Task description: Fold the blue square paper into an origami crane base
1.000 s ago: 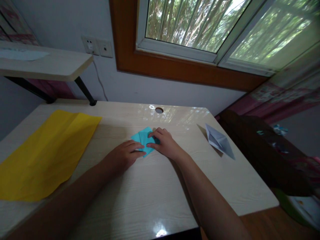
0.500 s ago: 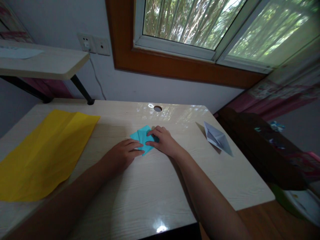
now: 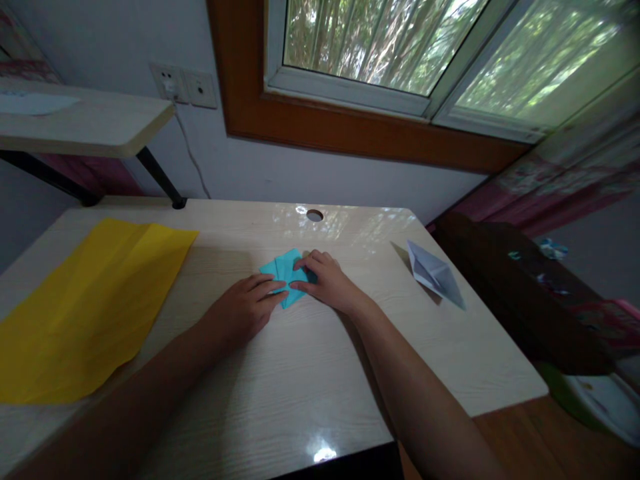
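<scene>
On the desk (image 3: 300,380) by the window (image 3: 360,50), our folded blue paper (image 3: 285,267) lies near the middle. Our left hand (image 3: 247,303) and right hand (image 3: 329,280) touch it, just apart; whether either pinches, we cannot tell. Farther out lie yellow paper (image 3: 95,313), left, and white paper (image 3: 436,272), right.

Pretty basic setup tbh: a pale desk (image 3: 300,373) is backed by a whitish wall (image 3: 280,170), with a round hole (image 3: 315,215) cut near its back edge. A shelf (image 3: 90,127) is propped up at the back-left corner. Greenery can be seen through the brown-framed window (image 3: 370,40), a pinkish curtain (image 3: 565,180) is hung past the right edge, and wood floor (image 3: 530,433) is glimpsed off the front-right corner.
</scene>
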Tool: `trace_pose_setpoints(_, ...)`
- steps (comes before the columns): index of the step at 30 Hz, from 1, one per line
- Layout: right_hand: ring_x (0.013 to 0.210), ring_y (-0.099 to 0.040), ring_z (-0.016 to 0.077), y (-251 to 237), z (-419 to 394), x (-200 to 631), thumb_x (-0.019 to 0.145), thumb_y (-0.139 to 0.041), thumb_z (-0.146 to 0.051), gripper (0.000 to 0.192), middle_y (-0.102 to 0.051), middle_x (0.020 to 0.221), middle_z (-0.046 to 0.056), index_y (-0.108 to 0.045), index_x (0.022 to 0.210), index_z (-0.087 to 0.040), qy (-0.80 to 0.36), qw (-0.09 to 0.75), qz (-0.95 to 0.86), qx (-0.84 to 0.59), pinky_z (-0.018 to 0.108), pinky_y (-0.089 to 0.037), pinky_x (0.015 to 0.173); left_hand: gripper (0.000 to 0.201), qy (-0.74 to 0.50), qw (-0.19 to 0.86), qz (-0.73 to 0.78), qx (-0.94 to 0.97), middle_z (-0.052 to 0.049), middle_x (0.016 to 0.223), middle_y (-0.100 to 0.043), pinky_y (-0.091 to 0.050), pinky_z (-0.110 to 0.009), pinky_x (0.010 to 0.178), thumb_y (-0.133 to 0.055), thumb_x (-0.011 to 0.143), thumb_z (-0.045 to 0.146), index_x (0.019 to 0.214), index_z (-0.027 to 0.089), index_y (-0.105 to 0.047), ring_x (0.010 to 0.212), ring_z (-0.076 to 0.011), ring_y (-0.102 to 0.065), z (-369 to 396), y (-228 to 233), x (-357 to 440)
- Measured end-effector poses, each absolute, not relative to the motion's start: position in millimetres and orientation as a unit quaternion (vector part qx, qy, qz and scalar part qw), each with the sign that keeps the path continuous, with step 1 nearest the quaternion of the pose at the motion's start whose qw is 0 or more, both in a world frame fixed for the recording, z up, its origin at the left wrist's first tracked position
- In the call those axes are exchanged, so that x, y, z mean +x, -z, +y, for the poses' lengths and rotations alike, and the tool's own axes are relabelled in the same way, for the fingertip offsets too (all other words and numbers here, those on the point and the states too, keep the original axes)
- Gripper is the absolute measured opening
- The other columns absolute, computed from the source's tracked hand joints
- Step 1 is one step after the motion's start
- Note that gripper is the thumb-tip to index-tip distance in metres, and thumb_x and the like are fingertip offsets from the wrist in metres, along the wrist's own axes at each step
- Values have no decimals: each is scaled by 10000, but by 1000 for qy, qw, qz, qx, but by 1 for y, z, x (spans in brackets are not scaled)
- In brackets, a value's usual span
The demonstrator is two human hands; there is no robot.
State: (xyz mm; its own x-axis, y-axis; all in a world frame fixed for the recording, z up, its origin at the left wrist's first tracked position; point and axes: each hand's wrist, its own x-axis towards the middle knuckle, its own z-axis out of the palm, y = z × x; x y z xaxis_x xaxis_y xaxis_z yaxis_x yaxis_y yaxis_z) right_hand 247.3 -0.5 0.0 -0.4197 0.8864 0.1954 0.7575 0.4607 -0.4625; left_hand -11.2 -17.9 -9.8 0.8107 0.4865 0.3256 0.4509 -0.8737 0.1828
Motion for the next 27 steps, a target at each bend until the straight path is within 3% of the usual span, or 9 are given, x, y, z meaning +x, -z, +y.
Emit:
trace_pose_setpoints(8, 911, -572, 211, 0, -2, 245, 852, -756, -372, 423, -652, 1001, 62, -575, 1197, -205, -167, 244, -799, -524, 340, -423, 833, 407, -160, 38, 278, 947, -97, 1440, -576, -427, -492, 1127, -486, 1005, 249, 1399, 197, -574, 1356, -287, -462, -21, 13, -10)
trace_pose_setpoints(16, 875, -598, 192, 3, 1, 241, 966, -606, -348, 361, -687, 984, 70, -570, 1288, -189, -164, 272, -784, -534, 316, -425, 813, 399, -162, 44, 274, 947, -81, 1415, -600, -415, -476, 1123, -486, 1004, 239, 1392, 218, -580, 1350, -272, -475, -20, 14, -12)
trace_pose_setpoints(18, 874, -611, 189, 2, 1, 241, 986, -575, -389, 329, -698, 964, 68, -610, 1249, -195, -165, 273, -785, -532, 314, -425, 824, 394, -162, 48, 266, 949, -68, 1416, -603, -410, -481, 1121, -503, 995, 231, 1379, 242, -590, 1344, -267, -484, -21, 15, -12)
trace_pose_setpoints(21, 874, -621, 191, 2, 3, 240, 926, -668, -435, 326, -711, 936, 59, -666, 1155, -204, -163, 255, -790, -533, 308, -424, 830, 400, -159, 54, 249, 954, -49, 1425, -602, -405, -494, 1112, -521, 987, 235, 1379, 277, -589, 1327, -262, -502, -23, 15, -11)
trace_pose_setpoints(27, 737, -588, 156, 4, 6, 239, 858, -762, -350, 269, -680, 818, 13, -677, 1068, -206, -168, 256, -776, -551, 266, -402, 713, 383, -161, 70, 229, 958, -46, 1419, -609, -401, -494, 1096, -539, 975, 218, 1340, 298, -622, 1310, -258, -523, -26, 10, -9)
